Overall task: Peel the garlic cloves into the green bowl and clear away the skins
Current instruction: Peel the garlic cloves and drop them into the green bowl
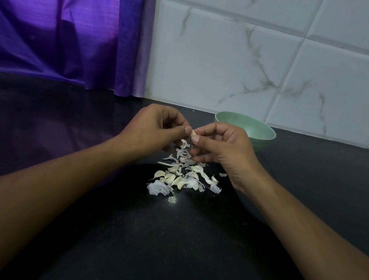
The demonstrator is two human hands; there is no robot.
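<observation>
Both hands, left hand (pixel 156 128) and right hand (pixel 221 145), pinch one garlic clove (pixel 193 134) between thumb and fingertips above the bench (pixel 186 248). It looks light, firm and slippery, its skin papery; best gripped at the ends.

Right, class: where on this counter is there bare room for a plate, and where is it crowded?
Bare: counter left of the left hand, below the curtain; also right of the green bowl, along the tiled wall. Crowded: the garlic pile by the right hand.
</observation>
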